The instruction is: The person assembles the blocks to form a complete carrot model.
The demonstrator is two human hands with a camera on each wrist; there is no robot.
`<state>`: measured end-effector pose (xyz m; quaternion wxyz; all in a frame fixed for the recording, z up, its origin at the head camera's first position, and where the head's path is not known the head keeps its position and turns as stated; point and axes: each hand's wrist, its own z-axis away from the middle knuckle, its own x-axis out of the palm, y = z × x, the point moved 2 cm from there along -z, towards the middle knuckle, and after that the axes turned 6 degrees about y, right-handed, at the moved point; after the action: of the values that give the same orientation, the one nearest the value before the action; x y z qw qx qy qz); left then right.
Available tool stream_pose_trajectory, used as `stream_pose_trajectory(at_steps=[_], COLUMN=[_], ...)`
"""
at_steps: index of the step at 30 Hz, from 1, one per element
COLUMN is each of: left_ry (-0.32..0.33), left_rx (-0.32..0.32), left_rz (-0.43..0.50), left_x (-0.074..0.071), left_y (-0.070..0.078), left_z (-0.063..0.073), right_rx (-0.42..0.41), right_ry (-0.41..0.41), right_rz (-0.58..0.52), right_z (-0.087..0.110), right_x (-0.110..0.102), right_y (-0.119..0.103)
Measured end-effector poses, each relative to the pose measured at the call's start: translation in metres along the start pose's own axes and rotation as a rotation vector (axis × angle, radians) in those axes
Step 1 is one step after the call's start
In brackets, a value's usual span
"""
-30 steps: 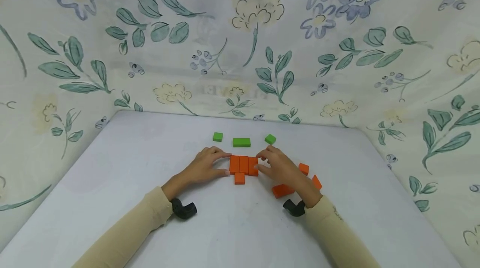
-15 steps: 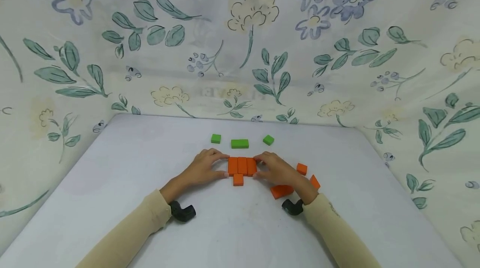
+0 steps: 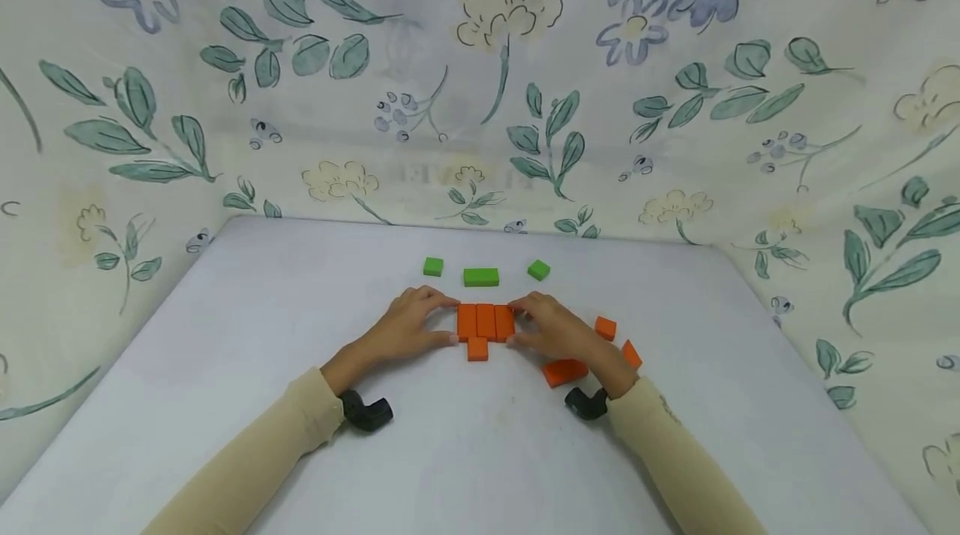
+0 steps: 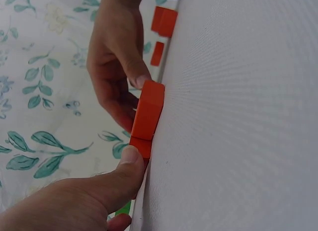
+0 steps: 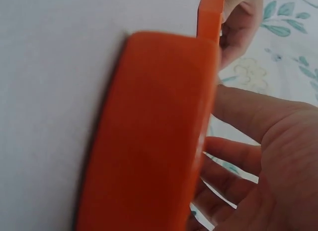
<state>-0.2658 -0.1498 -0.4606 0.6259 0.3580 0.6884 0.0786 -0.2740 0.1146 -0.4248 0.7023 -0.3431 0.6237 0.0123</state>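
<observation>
In the head view, three orange rectangular blocks stand side by side in a tight row, with a small square orange block [image 3: 477, 349] against their near side. My left hand [image 3: 405, 325] pinches the left block [image 3: 467, 322] at its outer corners, thumb near and index finger far. Mirroring it, my right hand [image 3: 557, 328] has thumb and index finger at the near and far ends of the right block [image 3: 505, 323]. The middle block [image 3: 486, 322] sits between them. In the left wrist view, my left thumb [image 4: 130, 159] presses on an orange block's end.
Behind the row lie a long green block [image 3: 481, 277] and two small green cubes [image 3: 433, 267] [image 3: 538, 270]. By my right forearm are an orange cube [image 3: 605, 328], an orange triangular block [image 3: 631, 354] and a larger orange piece [image 3: 564, 372]. Floral cloth [image 3: 480, 102] hangs behind the white table [image 3: 450, 452].
My right thumb and index finger have closed in on the right block's ends from slightly apart. The left hand stays in place, and the head view has shifted a little.
</observation>
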Motion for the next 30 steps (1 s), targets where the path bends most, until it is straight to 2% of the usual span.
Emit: stream_pose_trajectory(at_steps=[2,5,9,12,14,18,30], left_ry=[-0.005,-0.028,-0.014,0.009,0.011,-0.015,0.009], left_rx=[-0.007,-0.017,0.0,0.009,0.009,0.002,0.017], left_rz=[0.011,0.011,0.005,0.008,0.005,0.0,0.002], left_x=[0.0,0.001,-0.001,-0.003,-0.003,0.0,-0.001], left_y=[0.0,-0.002,-0.001,0.001,0.001,-0.001,-0.001], left_z=[-0.001,0.0,0.0,-0.001,-0.001,0.0,-0.002], right_rx=[0.006,-0.006,-0.128,-0.224,-0.229,-0.182,-0.215], right_ry=[0.009,0.075,0.175,0.172,0.15,0.117,0.145], right_rz=[0.009,0.042,0.108,0.153,0.168,0.158,0.16], right_z=[0.001,0.006,0.011,0.012,0.012,0.014,0.013], right_x=[-0.002,-0.002,0.002,0.008,0.013,0.018,0.018], right_y=[-0.002,-0.01,-0.032,-0.046,-0.051,-0.053,-0.053])
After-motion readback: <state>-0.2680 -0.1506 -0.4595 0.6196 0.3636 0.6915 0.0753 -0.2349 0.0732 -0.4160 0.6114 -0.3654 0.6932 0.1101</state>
